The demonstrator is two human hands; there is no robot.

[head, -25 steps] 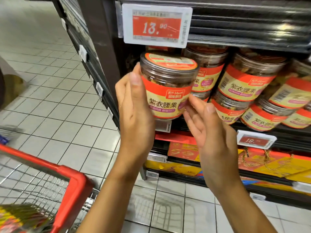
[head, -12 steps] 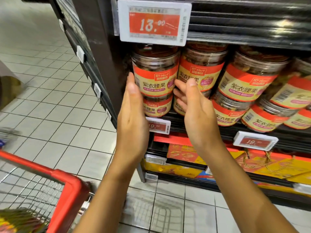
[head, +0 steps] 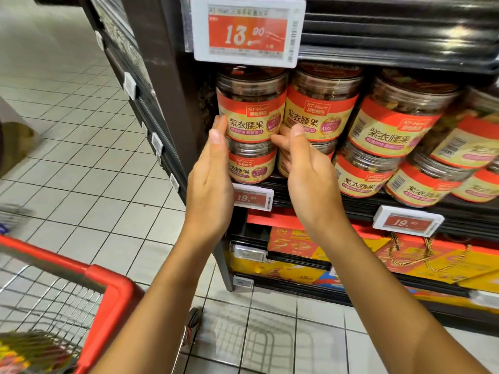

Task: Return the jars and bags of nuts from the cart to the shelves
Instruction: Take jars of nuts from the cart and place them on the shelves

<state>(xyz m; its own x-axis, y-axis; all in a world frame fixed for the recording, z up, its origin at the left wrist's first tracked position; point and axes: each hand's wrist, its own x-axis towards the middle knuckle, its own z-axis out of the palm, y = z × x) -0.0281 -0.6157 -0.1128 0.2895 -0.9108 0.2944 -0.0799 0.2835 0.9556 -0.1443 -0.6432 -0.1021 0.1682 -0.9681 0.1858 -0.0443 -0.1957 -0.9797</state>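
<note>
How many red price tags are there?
3: the 13.90 tag above the jars, the left 19.90 tag beside the left hand, and the right 19.90 tag. Others may be hidden.

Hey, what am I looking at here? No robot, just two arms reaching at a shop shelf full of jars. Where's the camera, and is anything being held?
There is no machine: these are a person's two bare hands, filmed by one camera worn on their head, looking forward and down, so both forearms enter from the bottom. The left hand lies with straight fingers against the left side of the top-left jar, and the right hand touches its right side. Nothing is lifted: that jar stands on a second jar on the shelf. Other jars of the same kind are stacked to the right, some tilted. A price tag reading 13.90 hangs above. At lower left is the red-rimmed cart, with something blurred inside.
</note>
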